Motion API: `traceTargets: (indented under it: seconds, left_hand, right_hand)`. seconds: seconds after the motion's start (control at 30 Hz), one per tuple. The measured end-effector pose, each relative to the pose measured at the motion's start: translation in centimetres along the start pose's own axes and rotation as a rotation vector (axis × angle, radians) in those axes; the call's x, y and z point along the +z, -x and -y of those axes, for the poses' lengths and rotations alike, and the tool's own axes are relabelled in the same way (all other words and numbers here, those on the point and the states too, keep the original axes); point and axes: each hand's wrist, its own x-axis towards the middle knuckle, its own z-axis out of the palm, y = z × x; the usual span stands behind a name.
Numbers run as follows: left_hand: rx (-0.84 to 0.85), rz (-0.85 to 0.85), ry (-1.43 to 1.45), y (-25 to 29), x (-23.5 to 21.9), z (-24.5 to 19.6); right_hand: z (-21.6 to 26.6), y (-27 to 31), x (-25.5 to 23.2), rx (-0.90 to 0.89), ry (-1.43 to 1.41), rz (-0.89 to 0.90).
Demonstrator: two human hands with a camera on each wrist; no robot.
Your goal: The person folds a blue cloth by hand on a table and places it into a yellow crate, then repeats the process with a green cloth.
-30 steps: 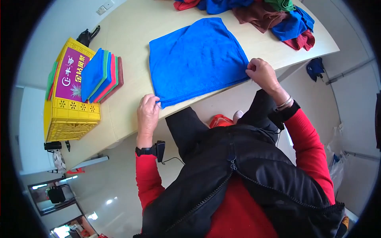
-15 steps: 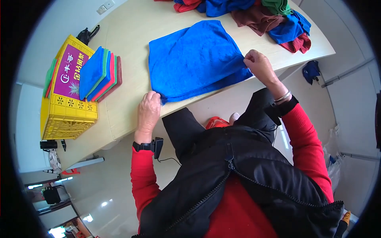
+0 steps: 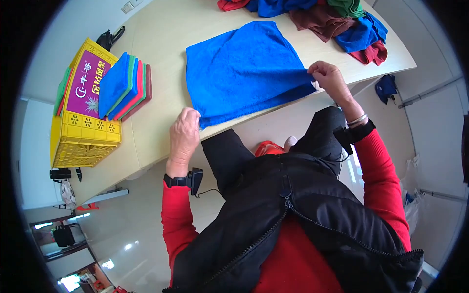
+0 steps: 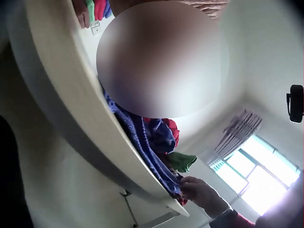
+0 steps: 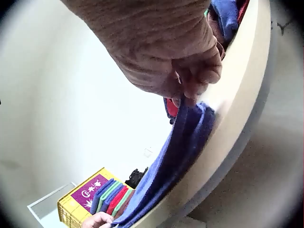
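A blue cloth (image 3: 244, 68) lies folded over on the table near its front edge. At its near left corner my left hand (image 3: 184, 132) pinches the edge between thumb and fingers. My right hand (image 3: 332, 80) pinches the upper layer at the near right corner and holds it raised, with the lower layer showing beneath. In the right wrist view, fingers (image 5: 197, 80) grip the cloth (image 5: 166, 166), whose layers stand apart. The left wrist view shows the cloth's near edge (image 4: 142, 142) running toward my right hand (image 4: 204, 194); a blurred patch covers much of that view.
On the left of the table (image 3: 161, 29), a yellow crate (image 3: 88, 141) has a stack of folded coloured cloths (image 3: 115, 88) leaning against it. Crumpled blue, brown, green and red cloths (image 3: 322, 22) lie along the far right side. A black item (image 3: 108, 39) rests behind the crate.
My right hand has lifted the upper layer at the right corner, opening a gap above the lower one. My left hand stays at the left corner, its fingers shifted slightly.
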Motion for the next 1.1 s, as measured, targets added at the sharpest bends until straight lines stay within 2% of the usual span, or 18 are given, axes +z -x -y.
traceTargets:
  seconds: [0.07, 0.37, 0.47, 0.57, 0.73, 0.83, 0.87, 0.97, 1.1]
  left_hand:
    - [-0.009, 0.094, 0.045, 0.8, 0.7, -0.1]
    - [0.068, 0.095, 0.077, 1.2, 0.7, -1.2]
    - [0.014, 0.093, 0.03, 1.6, 1.1, -1.2]
    - [-0.017, 0.09, 0.026, 1.9, 1.9, -1.1]
    - [-0.021, 0.086, 0.002, 1.9, 2.4, -0.9]
    - [-0.013, 0.106, 0.006, 1.6, 2.1, -1.4]
    - [-0.011, 0.117, 0.009, 1.5, 2.0, -1.6]
    - [-0.034, 0.123, 0.047, 1.3, 1.9, -1.5]
    - [-0.06, 0.111, 0.058, 1.0, 1.7, -1.3]
  right_hand:
    - [-0.6, 0.5, 0.1, 0.084, 0.049, 0.042]
    - [-1.2, 1.0, -0.6, 0.061, 0.039, 0.036]
    - [-1.4, 1.2, -0.7, 0.08, 0.05, 0.038]
    - [-1.8, 1.3, -0.8, -0.007, 0.14, 0.068]
    - [-2.1, 1.3, -1.2, -0.035, 0.187, 0.138]
    - [-2.1, 1.5, -1.3, -0.248, 0.301, 0.185]
    - [-2.0, 1.6, -1.3, -0.245, 0.299, 0.185]
    - [-1.6, 1.7, -1.1, -0.393, 0.507, 0.132]
    - [-1.7, 1.3, -0.7, -0.426, 0.578, 0.096]
